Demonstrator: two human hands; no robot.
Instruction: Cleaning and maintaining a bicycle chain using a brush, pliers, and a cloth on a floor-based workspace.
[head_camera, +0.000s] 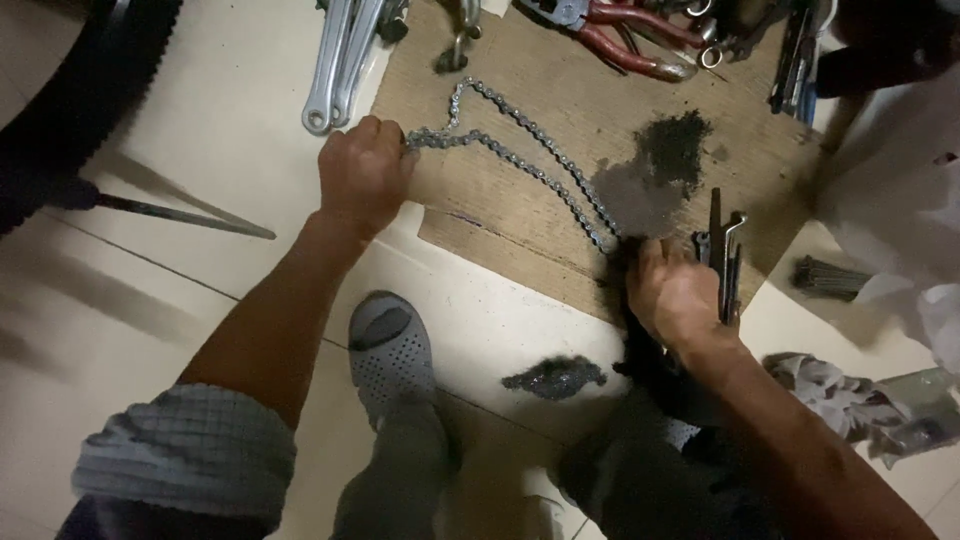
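Open floor (230, 110) at nine o'clock; pliers (625, 35) and wrenches (340, 60) crowding twelve o'clock, rags (850, 395) at four.

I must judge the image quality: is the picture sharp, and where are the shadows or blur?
Head view: dim, warm light; the chain and left hand are fairly sharp; the right hand is softer; the left edge near the tyre is smeared; dark shadow lies below the right hand.
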